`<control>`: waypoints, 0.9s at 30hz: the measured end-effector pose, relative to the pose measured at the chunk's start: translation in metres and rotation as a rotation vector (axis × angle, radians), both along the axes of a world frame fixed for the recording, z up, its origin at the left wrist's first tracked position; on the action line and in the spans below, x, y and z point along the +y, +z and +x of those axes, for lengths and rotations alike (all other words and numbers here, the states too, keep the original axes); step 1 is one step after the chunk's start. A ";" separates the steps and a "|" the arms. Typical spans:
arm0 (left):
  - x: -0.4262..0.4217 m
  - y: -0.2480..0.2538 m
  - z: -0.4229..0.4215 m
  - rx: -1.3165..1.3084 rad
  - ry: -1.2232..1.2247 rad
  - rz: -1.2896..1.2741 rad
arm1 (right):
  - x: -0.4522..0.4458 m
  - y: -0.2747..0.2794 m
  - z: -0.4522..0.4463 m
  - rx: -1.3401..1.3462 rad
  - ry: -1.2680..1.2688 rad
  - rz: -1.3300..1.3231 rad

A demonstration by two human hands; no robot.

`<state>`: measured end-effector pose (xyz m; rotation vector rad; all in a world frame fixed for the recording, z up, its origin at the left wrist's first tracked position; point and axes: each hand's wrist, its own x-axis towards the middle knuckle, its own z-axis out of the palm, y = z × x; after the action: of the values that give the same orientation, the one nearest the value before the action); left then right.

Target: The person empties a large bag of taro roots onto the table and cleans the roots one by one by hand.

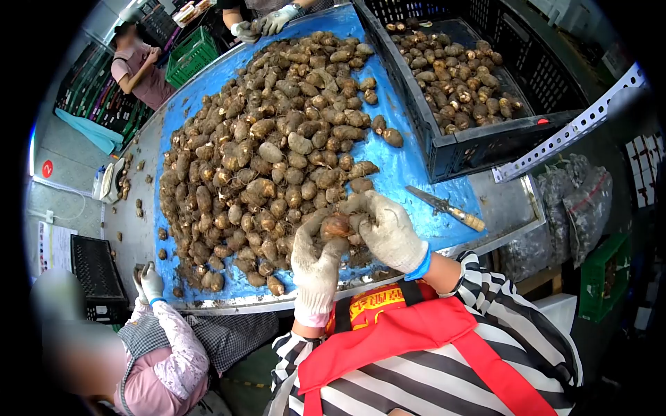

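Note:
Both my hands wear soiled white knit gloves and meet at the near edge of a large pile of small brown taro corms (277,139). A reddish-brown taro (336,227) sits between them. Fingers of my left hand (316,267) close on it from the left and below. My right hand (392,232) grips it from the right, its fingers curled over the top. Just right of my right hand, a knife (447,208) with a wooden handle lies on the blue sheet (416,170), blade pointing away to the left.
A black crate (479,142) holding more taros stands at the right, beside a perforated metal bar (572,125). Co-workers' gloved hands are at the table's far edge (267,24) and left corner (148,283). Plastic bags (586,208) and a green crate (603,277) are at the lower right.

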<state>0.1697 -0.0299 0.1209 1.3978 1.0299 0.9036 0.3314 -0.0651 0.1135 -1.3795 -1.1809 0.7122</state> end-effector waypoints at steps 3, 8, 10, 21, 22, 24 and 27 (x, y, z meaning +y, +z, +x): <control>0.013 -0.007 0.006 -0.098 0.119 -0.123 | -0.002 -0.006 -0.005 -0.299 0.151 0.248; 0.018 -0.013 -0.005 -0.250 0.095 -0.292 | -0.004 -0.002 0.015 0.044 0.155 0.000; 0.016 -0.019 -0.012 -0.314 0.037 -0.342 | -0.002 0.003 0.032 0.053 0.089 -0.080; 0.019 -0.012 -0.019 0.204 -0.203 -0.188 | 0.005 -0.006 0.032 -0.444 0.208 0.306; 0.020 0.001 -0.016 0.290 -0.237 -0.176 | 0.002 -0.008 0.032 -0.475 0.215 0.264; 0.022 0.026 -0.008 0.461 -0.304 -0.156 | -0.003 -0.011 0.030 -0.536 0.234 0.177; 0.023 0.016 -0.008 0.596 -0.344 0.107 | -0.002 -0.022 0.027 -0.496 0.187 0.023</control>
<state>0.1615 -0.0070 0.1373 1.9245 1.1311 0.2884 0.3581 -0.0673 0.0912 -1.4852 -1.7191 0.4930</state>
